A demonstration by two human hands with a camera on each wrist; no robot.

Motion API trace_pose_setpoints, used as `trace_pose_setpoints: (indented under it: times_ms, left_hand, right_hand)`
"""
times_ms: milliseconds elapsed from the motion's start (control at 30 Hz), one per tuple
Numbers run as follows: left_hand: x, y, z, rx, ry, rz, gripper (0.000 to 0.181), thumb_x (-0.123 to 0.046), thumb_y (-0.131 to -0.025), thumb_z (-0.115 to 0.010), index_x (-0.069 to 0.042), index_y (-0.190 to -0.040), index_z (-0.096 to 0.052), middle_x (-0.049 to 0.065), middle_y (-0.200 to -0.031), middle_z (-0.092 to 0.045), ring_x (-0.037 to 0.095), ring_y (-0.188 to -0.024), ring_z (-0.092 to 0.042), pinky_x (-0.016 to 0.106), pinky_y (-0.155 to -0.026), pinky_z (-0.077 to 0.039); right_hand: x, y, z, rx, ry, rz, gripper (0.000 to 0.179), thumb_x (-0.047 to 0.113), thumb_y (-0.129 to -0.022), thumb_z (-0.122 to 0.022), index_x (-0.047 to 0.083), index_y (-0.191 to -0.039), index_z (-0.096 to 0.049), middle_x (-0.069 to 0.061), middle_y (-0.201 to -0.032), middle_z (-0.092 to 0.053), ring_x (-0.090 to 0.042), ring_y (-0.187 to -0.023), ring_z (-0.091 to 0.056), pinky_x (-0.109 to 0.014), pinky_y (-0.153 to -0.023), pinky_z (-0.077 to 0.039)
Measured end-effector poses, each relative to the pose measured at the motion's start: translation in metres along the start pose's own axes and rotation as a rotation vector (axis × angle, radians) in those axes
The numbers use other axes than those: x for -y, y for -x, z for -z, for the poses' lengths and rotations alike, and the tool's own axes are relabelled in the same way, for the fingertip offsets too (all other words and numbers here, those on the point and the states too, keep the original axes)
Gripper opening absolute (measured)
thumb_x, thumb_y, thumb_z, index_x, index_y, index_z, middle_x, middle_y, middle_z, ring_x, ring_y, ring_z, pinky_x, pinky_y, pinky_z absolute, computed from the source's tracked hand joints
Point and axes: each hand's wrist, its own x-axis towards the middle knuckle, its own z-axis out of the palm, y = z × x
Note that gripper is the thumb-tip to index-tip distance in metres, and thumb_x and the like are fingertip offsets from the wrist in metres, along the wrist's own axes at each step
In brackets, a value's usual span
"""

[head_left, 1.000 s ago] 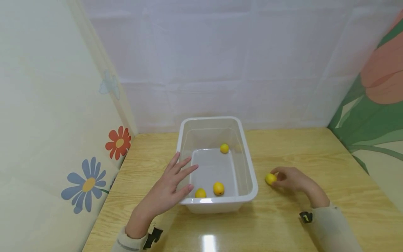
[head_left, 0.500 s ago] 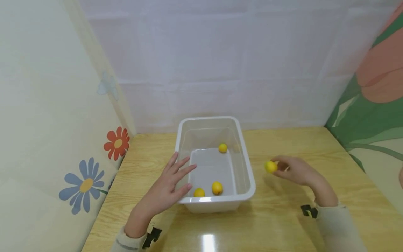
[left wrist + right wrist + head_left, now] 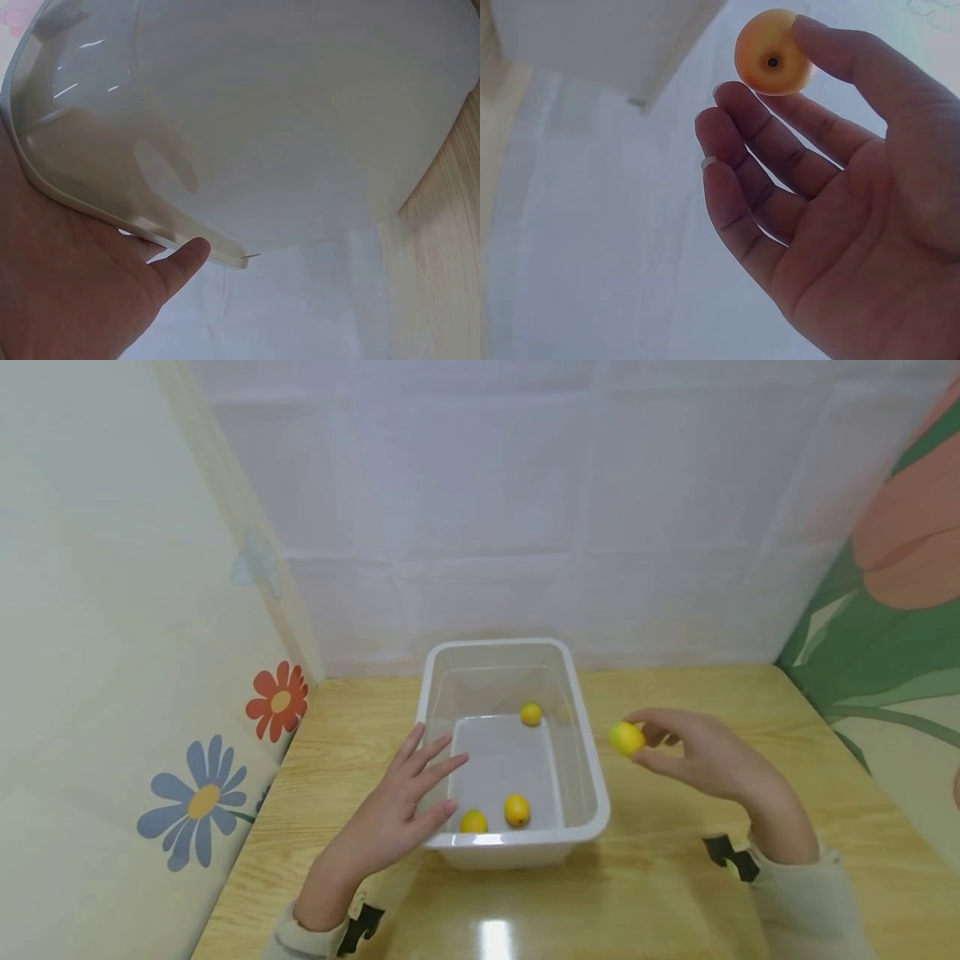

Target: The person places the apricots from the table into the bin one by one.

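Observation:
In the head view my right hand pinches a small round yellow fruit with a greenish tint, just right of a white plastic tub. The right wrist view shows that fruit between thumb and index finger, a dark dot on its end; the other fingers are loosely bent. My left hand lies along the tub's left rim with its fingers spread. In the left wrist view one digit reaches over the rim. Inside the tub are three similar fruits: one at the back, two near the front.
The tub stands on a wood-grain table, below a white cloth backdrop. A flower-printed panel borders the left side, and another printed panel the right. Dark clips hang at the sleeve cuffs.
My right hand has raised the yellow fruit off the table and moved it up and left toward the tub. The left hand stays at the rim; the fruits in the tub have not moved.

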Motion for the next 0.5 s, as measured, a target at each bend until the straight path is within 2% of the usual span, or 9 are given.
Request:
trace_pose_setpoints:
  times_ms: [267,500]
  left_hand:
    - [0.000,-0.001,0.001,-0.005,-0.003,-0.007,0.054,-0.035,-0.099,-0.064,-0.026,-0.150,-0.051,0.001,-0.165,-0.032,0.032,-0.157,-0.002,0.072,-0.113,-0.024]
    - [0.001,0.000,0.000,0.000,-0.001,-0.006,0.054,-0.035,-0.099,-0.064,-0.027,-0.150,-0.050,0.002,-0.164,-0.032,0.033,-0.157,-0.002,0.072,-0.113,-0.023]
  right_hand:
    - [0.032,-0.011,0.000,-0.039,-0.006,0.119,0.036,0.018,-0.092,-0.077,0.017,-0.127,-0.068,0.014,-0.106,-0.070,-0.005,-0.092,-0.063,-0.040,-0.083,-0.055]
    - [0.046,-0.017,-0.008,0.002,-0.038,0.139,0.038,0.021,-0.092,-0.077,0.016,-0.128,-0.067,0.013,-0.106,-0.069,-0.006,-0.092,-0.062,-0.040,-0.081,-0.054]
